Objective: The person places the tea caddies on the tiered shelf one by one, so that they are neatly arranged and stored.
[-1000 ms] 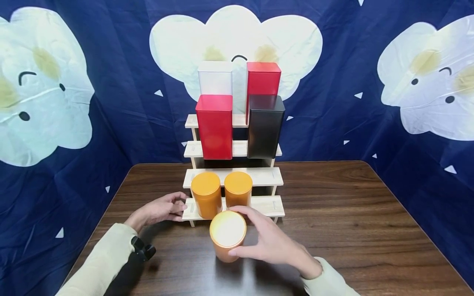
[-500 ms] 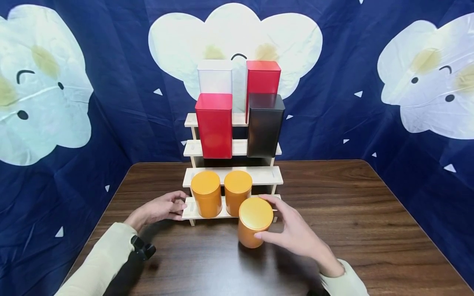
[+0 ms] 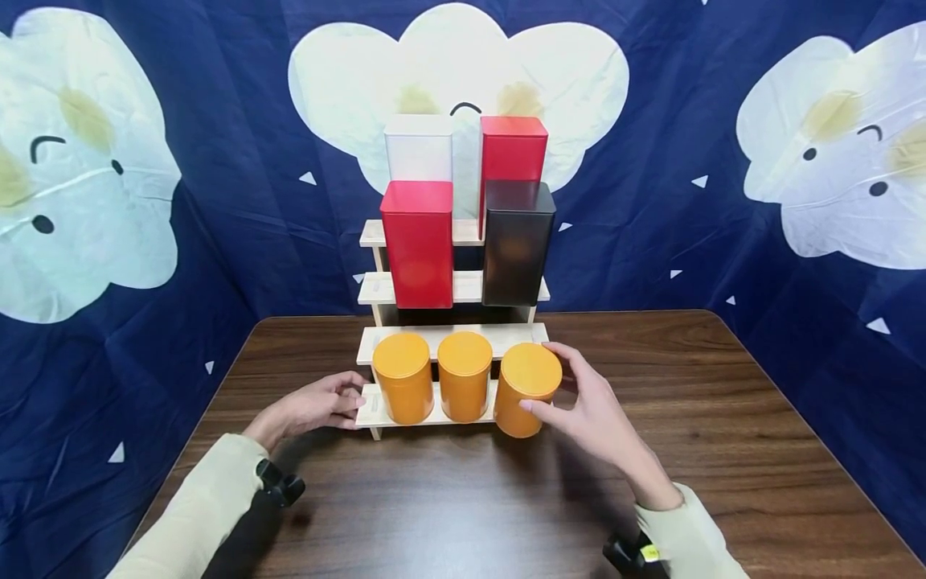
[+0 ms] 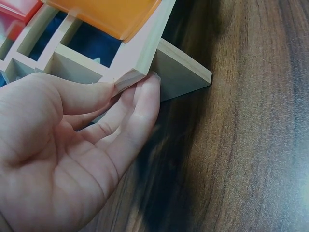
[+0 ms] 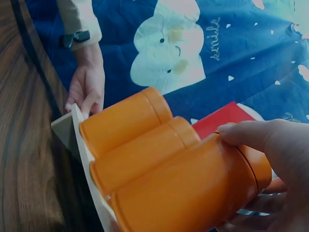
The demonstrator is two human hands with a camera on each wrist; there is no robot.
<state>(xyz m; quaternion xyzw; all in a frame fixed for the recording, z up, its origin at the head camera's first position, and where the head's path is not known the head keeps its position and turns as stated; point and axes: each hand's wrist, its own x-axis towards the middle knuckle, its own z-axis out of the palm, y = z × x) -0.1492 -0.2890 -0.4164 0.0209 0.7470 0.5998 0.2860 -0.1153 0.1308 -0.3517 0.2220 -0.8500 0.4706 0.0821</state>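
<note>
My right hand grips an orange round canister near its lid, thumb at the front and fingers behind. This canister overlaps the right end of the lowest step of a pale wooden stepped rack. Two matching canisters, one on the left and one in the middle, stand upright on that step. In the left wrist view my left hand pinches the end of the rack's lowest board between thumb and fingers.
Higher on the rack stand a red tin, a black tin, a white tin and another red tin. The rack is on a dark wooden table, with blue cloud-print cloth around it.
My right hand has carried the orange canister right and away from me, from in front of the rack to the lowest step's right end. My left hand has stayed at the rack's left end.
</note>
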